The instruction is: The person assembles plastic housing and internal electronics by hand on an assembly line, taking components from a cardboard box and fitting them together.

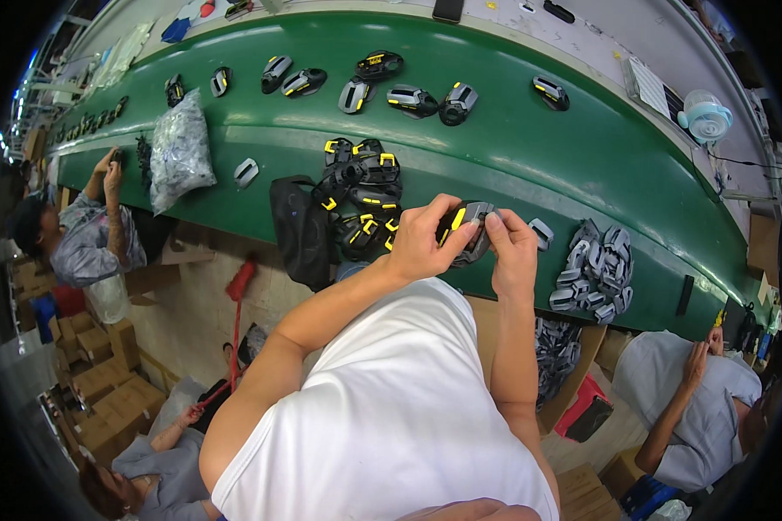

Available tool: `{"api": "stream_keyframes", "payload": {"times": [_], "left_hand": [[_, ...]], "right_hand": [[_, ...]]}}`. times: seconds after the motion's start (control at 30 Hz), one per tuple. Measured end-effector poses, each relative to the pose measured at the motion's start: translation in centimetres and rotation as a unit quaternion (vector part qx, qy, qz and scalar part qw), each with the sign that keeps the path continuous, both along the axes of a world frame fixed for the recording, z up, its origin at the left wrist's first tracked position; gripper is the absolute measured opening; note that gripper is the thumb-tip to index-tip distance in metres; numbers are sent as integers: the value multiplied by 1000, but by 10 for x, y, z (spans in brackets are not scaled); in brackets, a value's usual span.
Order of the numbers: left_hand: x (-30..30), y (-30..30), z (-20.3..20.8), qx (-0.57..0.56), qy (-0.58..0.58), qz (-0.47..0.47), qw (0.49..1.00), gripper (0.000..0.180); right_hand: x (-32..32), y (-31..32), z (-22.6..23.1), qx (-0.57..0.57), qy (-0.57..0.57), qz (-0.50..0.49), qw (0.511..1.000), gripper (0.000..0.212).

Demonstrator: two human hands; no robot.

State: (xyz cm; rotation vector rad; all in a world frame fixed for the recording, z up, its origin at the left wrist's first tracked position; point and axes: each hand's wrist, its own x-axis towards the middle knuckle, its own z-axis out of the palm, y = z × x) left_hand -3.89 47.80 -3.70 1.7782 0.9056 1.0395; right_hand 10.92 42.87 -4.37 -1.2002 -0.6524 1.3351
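While left hand [424, 239] grips black-and-yellow part [477, 211], right hand [514, 250] grasps its right end; grey pieces [594, 267] beyond.

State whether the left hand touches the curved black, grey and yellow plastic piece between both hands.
Touching. The head view shows the left hand gripping the plastic piece, thumb against its face.

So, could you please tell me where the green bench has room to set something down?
The green bench has bare patches between the gray pile and the black strip, and between the shell near the clear bag and the yellow-black pile. It is crowded at both piles, with the black bag beside the yellow-black one.
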Motion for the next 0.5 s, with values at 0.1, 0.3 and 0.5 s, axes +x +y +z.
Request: {"api": "stream_keyframes", "payload": {"times": [0.1, 0.3, 0.5], "left_hand": [[1, 6, 2, -58, -26, -11, 998, 23], [-4, 14, 11, 16, -2, -55, 998, 24], [1, 36, 0, -52, -201, -217, 954, 37]], "right_hand": [[-2, -3, 6, 21, 1, -15, 1000, 23], [11, -9, 19, 61, -51, 58, 995, 33], [12, -2, 42, 242, -397, 33, 885, 20]]}}
